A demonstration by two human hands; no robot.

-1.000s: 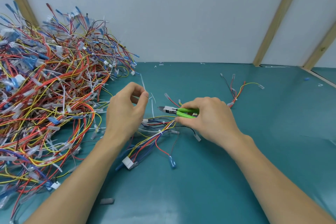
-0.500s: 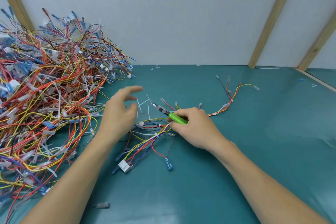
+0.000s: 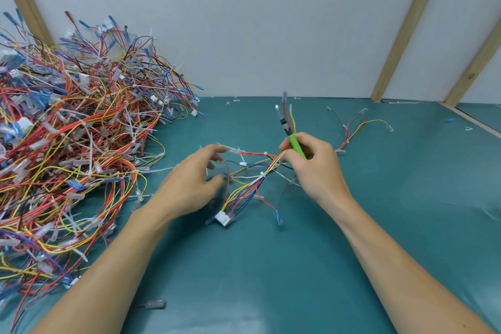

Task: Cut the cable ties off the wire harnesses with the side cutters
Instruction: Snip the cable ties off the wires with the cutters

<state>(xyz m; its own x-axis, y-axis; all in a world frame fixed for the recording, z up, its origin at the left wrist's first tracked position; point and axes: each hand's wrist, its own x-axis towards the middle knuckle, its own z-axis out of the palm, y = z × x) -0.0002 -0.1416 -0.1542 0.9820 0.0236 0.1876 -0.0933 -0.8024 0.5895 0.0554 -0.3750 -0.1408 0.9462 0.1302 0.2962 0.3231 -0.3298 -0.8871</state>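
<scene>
Right hand [image 3: 314, 168] grips the green-handled side cutters [image 3: 291, 137], blades pointing up and away, and pinches the loose multicoloured wire harness [image 3: 252, 179] at the same spot, lifting its far end off the teal worktop [image 3: 271, 266]. Left hand [image 3: 189, 184] hovers just beside the wires, fingers spread and relaxed, holding nothing. A big tangled heap of tied harnesses [image 3: 76, 144] sits at far left.

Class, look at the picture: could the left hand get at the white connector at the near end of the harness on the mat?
Probably yes. The left hand hovers open just left of the harness, and the white connector lies on bare mat below it, with only loose wires beside it.
</scene>
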